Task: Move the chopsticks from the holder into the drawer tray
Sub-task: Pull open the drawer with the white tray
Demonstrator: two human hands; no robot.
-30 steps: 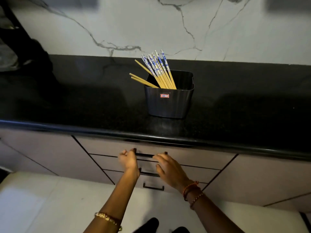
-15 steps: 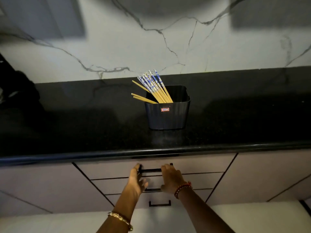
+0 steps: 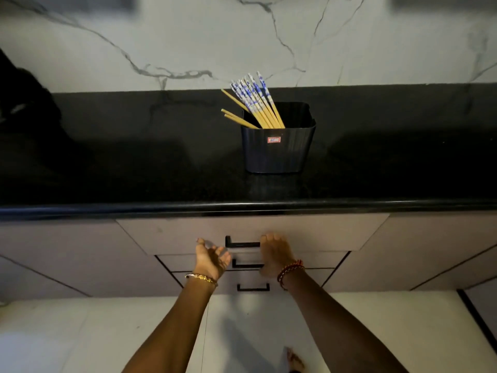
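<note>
Several chopsticks [image 3: 255, 103], yellow with blue-and-white tops, lean left in a black ribbed holder [image 3: 278, 152] on the black countertop [image 3: 134, 170]. Below the counter edge, the top drawer [image 3: 322, 232] stands slightly out from the cabinet. My right hand [image 3: 274, 254] curls over the right end of its black handle [image 3: 243, 244]. Just left of the handle, my left hand [image 3: 211, 258] hangs open, palm turned right, touching nothing. The drawer's inside and any tray are hidden.
Two lower drawers with black handles [image 3: 247, 265] sit under the top one, flanked by plain cabinet fronts. A dark shape [image 3: 21, 103] occupies the counter's far left. White marble wall behind. Pale floor below, with a foot [image 3: 295, 359] near the bottom edge.
My left hand has come off the handle and opened. My right hand stays on the handle, and the top drawer front has come slightly forward.
</note>
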